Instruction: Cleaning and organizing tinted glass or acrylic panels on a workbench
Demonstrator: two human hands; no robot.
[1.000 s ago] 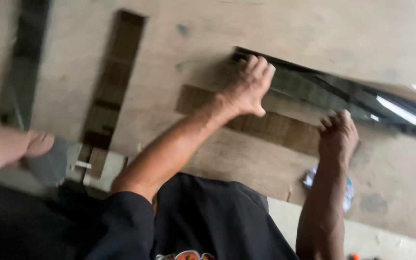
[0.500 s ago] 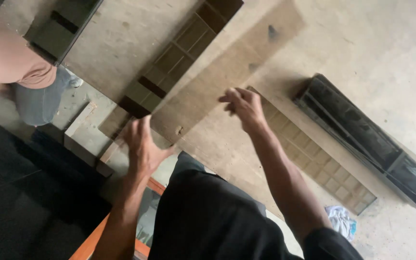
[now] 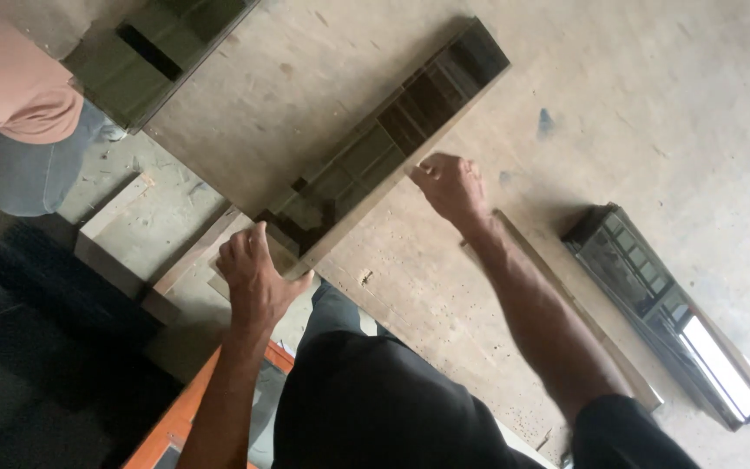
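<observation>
Where hands (image 3: 349, 234) grip: glass strip (image 3: 384, 139).

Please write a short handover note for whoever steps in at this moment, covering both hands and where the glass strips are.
Left hand: gripping the near end of the long dark glass strip, at the table's edge.
Right hand: resting on the strip's long edge, about halfway along; whether it grips cannot be told.
The strip lies diagonally on the wooden table. A stack of similar strips lies to the right, apart from both hands. Another dark pane sits at the top left, near another person.
Done: strip is flat on the table, both hands on it.
Left: cannot tell from this view.
</observation>
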